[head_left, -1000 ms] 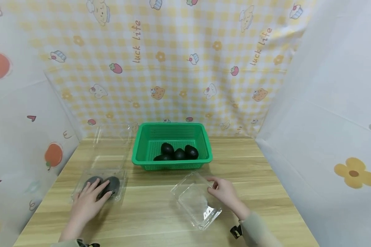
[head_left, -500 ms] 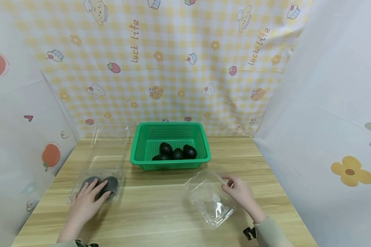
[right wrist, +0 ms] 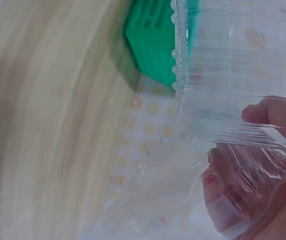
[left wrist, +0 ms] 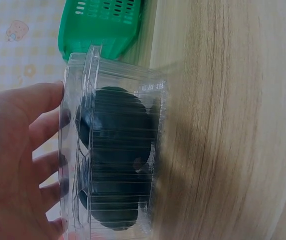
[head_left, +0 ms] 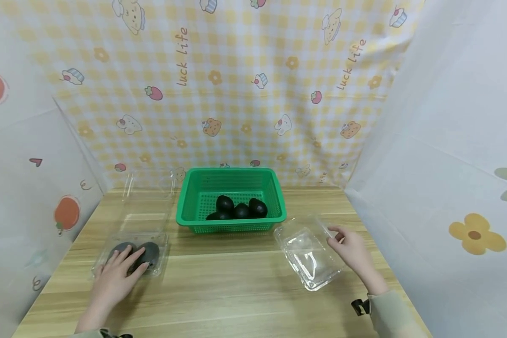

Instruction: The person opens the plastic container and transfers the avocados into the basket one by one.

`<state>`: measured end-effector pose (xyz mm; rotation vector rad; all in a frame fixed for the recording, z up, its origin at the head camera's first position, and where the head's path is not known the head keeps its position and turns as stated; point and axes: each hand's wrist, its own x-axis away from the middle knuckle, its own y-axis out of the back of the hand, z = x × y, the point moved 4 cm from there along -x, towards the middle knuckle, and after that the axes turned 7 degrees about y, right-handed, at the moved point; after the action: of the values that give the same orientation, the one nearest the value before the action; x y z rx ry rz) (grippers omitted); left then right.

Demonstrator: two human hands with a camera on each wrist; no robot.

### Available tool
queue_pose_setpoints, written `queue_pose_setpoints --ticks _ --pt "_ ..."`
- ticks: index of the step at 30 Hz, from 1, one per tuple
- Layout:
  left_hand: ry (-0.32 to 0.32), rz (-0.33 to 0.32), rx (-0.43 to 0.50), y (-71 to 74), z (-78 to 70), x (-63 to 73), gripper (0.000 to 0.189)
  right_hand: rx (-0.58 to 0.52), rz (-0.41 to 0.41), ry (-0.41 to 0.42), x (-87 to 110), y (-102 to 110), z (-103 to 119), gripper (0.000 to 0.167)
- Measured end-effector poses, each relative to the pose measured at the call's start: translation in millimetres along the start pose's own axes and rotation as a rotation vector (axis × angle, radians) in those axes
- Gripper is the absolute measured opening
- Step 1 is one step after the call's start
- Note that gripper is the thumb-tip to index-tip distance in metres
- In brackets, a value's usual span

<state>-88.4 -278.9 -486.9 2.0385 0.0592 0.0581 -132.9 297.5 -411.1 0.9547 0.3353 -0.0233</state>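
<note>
On the left of the table stands a clear plastic clamshell box (head_left: 164, 246) with two dark avocados (head_left: 150, 253) in it. My left hand (head_left: 113, 284) lies over it in the head view, fingers spread and nearly straight. In the left wrist view, the fingertips meet the clear box (left wrist: 123, 72) along its rim side. To the right, my right hand (head_left: 351, 249) pinches the edge of another clear plastic box (head_left: 306, 256), tilted, with no avocado showing in it. The right wrist view has the thumb (right wrist: 262, 112) and fingers on either side of the thin plastic.
A green basket (head_left: 232, 226) stands at the back middle, holding several dark avocados (head_left: 241, 211). The raised clear lid (head_left: 148, 202) of the left box leans up behind it. Patterned cloth (head_left: 236, 94) hangs behind, with pale sheets on both sides.
My right hand has carried the clear box to the right and farther back, and the box's tilt has shifted. The left hand stays on the left box.
</note>
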Motion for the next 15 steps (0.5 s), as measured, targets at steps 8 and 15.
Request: queue_pose_setpoints --ticks 8,15 --pt "0.004 -0.005 0.000 -2.0 2.6 -0.7 0.064 0.068 -0.091 0.041 -28.8 31 -10 0.031" --pt "0.001 -0.010 0.005 -1.7 2.3 -0.1 0.062 0.127 -0.080 0.023 -54.3 48 -23 0.034"
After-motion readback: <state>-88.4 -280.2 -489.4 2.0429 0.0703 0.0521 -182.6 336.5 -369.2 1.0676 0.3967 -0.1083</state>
